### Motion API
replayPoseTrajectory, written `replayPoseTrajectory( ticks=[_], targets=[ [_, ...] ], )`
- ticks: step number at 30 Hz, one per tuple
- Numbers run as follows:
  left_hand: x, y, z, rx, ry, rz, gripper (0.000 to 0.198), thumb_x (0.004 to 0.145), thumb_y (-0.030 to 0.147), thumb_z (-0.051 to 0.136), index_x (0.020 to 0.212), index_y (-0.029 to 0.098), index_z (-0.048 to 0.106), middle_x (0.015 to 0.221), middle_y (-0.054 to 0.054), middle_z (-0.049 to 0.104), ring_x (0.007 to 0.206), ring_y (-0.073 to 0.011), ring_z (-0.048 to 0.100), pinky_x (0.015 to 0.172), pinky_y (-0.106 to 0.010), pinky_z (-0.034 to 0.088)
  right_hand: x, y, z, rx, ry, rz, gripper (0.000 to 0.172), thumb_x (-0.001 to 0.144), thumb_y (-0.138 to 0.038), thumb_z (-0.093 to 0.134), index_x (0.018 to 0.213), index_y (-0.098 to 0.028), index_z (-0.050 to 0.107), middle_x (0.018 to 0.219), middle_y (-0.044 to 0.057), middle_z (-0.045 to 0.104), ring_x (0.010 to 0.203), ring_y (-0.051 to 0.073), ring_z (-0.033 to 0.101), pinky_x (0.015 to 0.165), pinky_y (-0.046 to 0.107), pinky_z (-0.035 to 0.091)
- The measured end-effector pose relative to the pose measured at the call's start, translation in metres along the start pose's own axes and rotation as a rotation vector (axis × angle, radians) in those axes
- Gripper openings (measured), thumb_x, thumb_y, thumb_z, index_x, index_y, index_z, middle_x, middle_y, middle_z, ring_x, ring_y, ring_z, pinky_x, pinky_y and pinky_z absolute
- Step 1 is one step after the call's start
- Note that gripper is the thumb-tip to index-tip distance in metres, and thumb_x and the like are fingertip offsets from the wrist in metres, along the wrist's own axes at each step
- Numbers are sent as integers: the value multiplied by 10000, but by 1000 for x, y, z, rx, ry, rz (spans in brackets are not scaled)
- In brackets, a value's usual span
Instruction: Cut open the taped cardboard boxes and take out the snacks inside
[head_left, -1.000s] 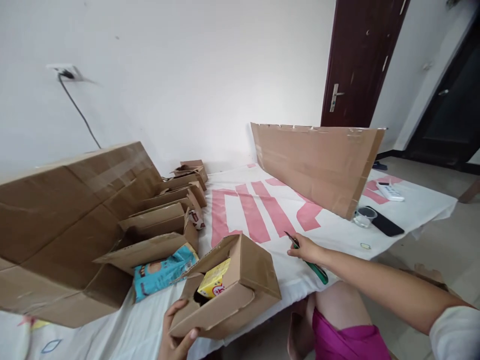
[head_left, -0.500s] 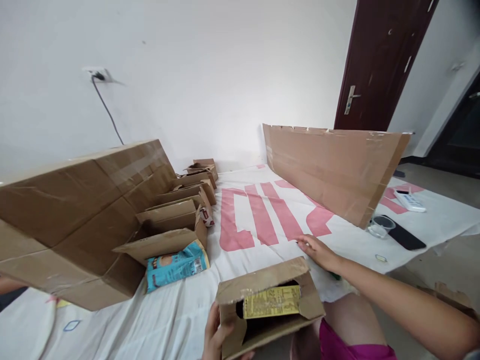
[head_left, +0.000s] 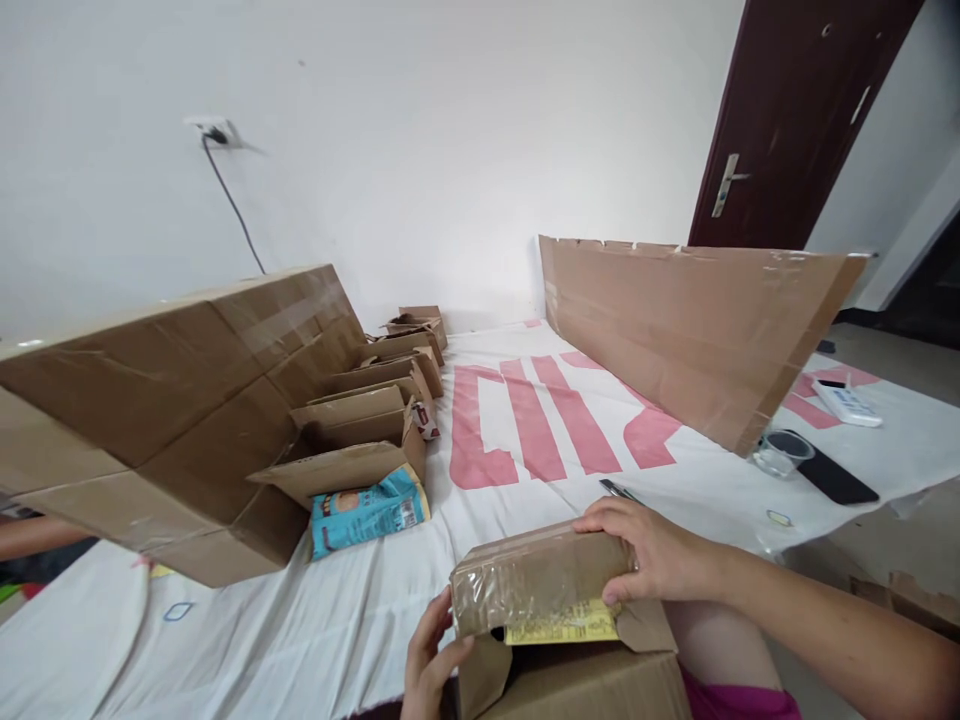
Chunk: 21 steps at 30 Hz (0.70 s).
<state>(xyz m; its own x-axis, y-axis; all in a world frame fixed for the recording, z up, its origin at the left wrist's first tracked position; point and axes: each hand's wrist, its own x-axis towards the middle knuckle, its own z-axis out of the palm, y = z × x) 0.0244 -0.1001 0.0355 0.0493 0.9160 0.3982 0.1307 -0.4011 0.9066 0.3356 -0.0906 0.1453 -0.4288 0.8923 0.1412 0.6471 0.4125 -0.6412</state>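
A small cardboard box (head_left: pixel 585 690) sits at my lap by the front edge of the table. My left hand (head_left: pixel 433 655) grips its left side, the thumb over the edge. Over the taped upper flap (head_left: pixel 517 588) curls my right hand (head_left: pixel 649 555), thumb below and fingers on top. Inside the opening, partly covered by this flap, lies a yellow printed package (head_left: pixel 562 628). A dark pen (head_left: pixel 613 488) rests on the white cloth just beyond my right hand. To the left, a blue snack packet (head_left: pixel 369 513) leans against an open box.
A row of open cardboard boxes (head_left: pixel 367 455) runs back along a large carton (head_left: pixel 217 410). On the right stands a cardboard panel (head_left: pixel 675 330). Near it are a clear tape roll (head_left: pixel 784 452) and a black phone (head_left: pixel 836 472). Another person's arm (head_left: pixel 41 537) shows at far left.
My right hand has come back from beside the pen onto the box. The upper flap has folded down over part of the yellow package. My left hand keeps its hold.
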Motion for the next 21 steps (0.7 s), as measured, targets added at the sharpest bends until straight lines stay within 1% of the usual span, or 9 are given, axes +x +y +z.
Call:
replayPoseTrajectory(
  ticks=[2,4,8,11,12,14,17,19,21],
  targets=[
    [6,12,0,44,6,75,332,723,573,645,881,284,686,1400,-87,488,1314,-387,413,1071,-536,345,0,0,-1,1,-3,2,717,639,-518,784,1234,-178,575,1177,124,594,1091,273,554,968,411,431],
    [13,24,1,117,-24,144,261,798,496,581,818,249,663,1471,-83,420,1351,-354,375,1095,-486,324,-1,0,-2,-3,-4,1,713,653,-541,766,1239,-183,569,1177,121,590,1088,269,555,965,406,433],
    [23,41,1,260,-192,214,222,894,358,430,856,211,592,1578,-82,223,1422,-296,260,1091,-414,335,-2,1,-3,-14,-6,-12,737,673,-587,736,1256,-178,550,1191,124,579,1102,270,541,971,399,429],
    [28,44,-4,310,-285,247,157,890,223,409,925,216,562,1590,-77,174,1447,-288,191,1113,-434,308,-3,2,-4,-16,-4,-26,713,713,-590,708,1259,-164,538,1186,124,582,1098,262,541,965,386,432],
    [29,43,-6,312,-300,257,169,883,187,411,971,221,551,1590,-78,167,1450,-293,176,1124,-459,288,-3,3,-4,-17,-1,-33,681,743,-581,686,1257,-160,535,1185,124,582,1097,256,541,965,380,432],
    [31,42,-9,313,-331,271,268,869,132,413,1095,240,508,1588,-82,157,1452,-298,165,1134,-503,262,-3,4,-4,-20,9,-50,605,809,-554,631,1256,-160,527,1185,121,578,1100,242,539,968,370,431],
    [33,40,-13,330,-371,255,446,862,100,414,1270,278,397,1585,-90,144,1453,-299,161,1124,-526,276,-4,4,-3,-22,31,-72,553,859,-543,568,1266,-173,514,1192,119,564,1108,229,531,978,363,428],
    [35,38,-16,330,-367,214,523,860,111,416,1344,286,329,1580,-102,145,1452,-308,158,1126,-553,257,-6,2,-3,-41,52,-92,623,814,-587,601,1275,-179,508,1230,130,536,1140,243,511,1000,377,417],
    [36,34,-18,318,-374,187,596,852,128,430,1404,275,258,1577,-121,145,1453,-322,141,1133,-590,211,-8,-2,-4,-100,63,-136,745,714,-631,679,1287,-188,505,1288,146,495,1192,282,473,1032,416,391]
  ],
)
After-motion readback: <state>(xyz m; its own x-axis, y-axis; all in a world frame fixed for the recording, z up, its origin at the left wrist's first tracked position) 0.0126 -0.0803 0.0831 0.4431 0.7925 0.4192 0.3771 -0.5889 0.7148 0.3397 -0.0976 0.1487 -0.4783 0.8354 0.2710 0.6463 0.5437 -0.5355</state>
